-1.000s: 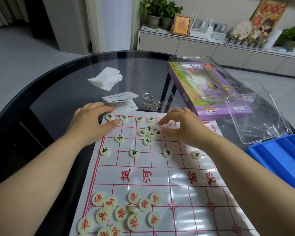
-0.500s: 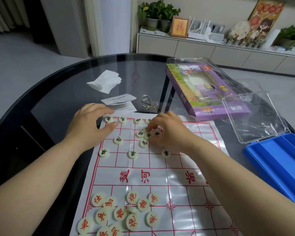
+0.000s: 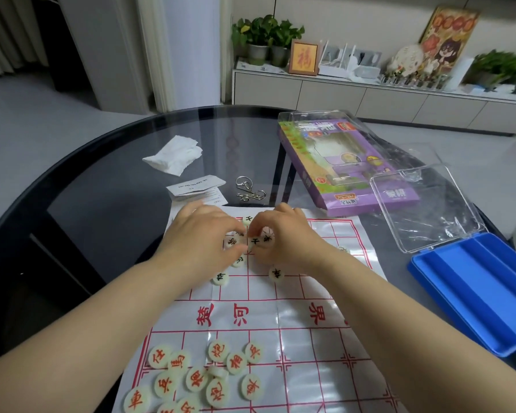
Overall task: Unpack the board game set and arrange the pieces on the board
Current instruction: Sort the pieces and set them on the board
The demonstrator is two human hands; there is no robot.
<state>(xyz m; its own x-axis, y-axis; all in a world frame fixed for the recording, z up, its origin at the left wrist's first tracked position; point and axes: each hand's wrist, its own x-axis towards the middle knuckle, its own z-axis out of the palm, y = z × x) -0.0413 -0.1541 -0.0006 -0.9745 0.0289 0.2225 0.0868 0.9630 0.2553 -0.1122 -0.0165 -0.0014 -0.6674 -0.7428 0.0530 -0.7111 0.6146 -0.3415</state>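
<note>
Both hands meet over the far half of the xiangqi board [image 3: 295, 296], a white sheet with red grid lines on the round glass table [image 3: 102, 204]. The left hand [image 3: 200, 239] curls over black-lettered pieces [image 3: 276, 274]; whether it grips one I cannot tell. The right hand [image 3: 283, 236] pinches a black-lettered disc at its fingertips. Red-lettered pieces [image 3: 197, 377] cluster at the board's near-left corner. The blue tray [image 3: 483, 293] lies right of the board.
</note>
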